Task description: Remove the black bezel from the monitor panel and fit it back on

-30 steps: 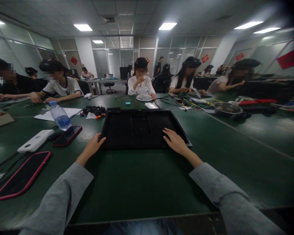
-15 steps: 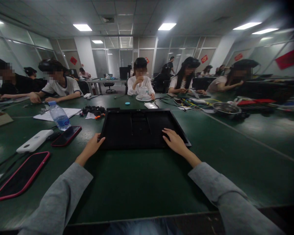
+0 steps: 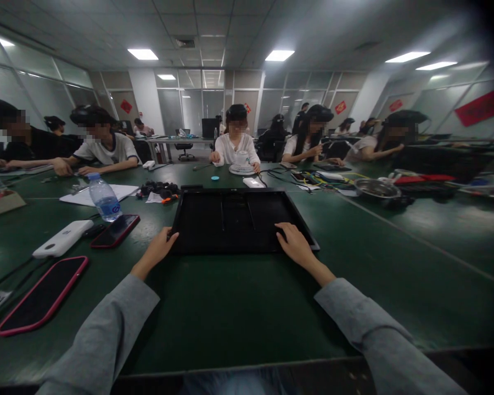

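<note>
A wide black tray-like panel [image 3: 239,219] with raised edges lies on the green table [image 3: 230,312] in front of me. At its near left corner is my left hand [image 3: 157,249], the thumb resting over the rim and the other fingers around the outer edge. My right hand [image 3: 298,247] lies over the near right part of the panel, its fingers spread and reaching inward over the rim. Two thin ridges run across the middle of the panel.
On the left are a water bottle [image 3: 104,197], two phones [image 3: 116,230] with red or pink edges, a white power bank [image 3: 63,239] and papers. A metal bowl [image 3: 377,189] and cables lie at the right. Several people sit around.
The whole view has tilted up slightly, and the scene sits lower. The person opposite has lowered a hand from the face. My hands keep the same places on the panel.
</note>
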Available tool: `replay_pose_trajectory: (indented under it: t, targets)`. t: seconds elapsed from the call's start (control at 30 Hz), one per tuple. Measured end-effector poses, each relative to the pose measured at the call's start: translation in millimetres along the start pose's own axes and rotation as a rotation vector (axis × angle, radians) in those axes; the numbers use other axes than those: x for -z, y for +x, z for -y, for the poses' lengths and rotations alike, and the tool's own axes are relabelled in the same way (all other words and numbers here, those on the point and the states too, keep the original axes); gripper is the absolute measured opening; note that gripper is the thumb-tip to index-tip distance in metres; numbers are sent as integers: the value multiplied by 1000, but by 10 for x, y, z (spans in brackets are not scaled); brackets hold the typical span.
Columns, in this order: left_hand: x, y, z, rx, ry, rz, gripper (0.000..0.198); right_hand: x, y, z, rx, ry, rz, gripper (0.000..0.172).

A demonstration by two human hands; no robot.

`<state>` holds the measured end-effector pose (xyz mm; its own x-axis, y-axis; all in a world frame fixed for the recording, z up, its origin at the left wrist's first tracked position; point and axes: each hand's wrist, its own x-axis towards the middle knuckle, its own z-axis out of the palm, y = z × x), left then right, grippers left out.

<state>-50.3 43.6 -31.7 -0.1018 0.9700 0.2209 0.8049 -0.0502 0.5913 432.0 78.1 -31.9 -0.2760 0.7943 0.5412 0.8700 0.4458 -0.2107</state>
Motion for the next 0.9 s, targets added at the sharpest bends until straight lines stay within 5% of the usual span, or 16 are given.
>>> replay_pose_trajectory:
  t: [0.2,0.4,0.9]
  targets:
    - [9,-6,-1,-14,-17,23,48,22,-44,63,-85,-74,-212,54]
    - [11,-43,-41,-20,27,6,45,9,-109,31,-87,-121,-2,46]
    - [25,-31,-5,-1,14,12,57,1,-104,-1,-95,-141,23,44]
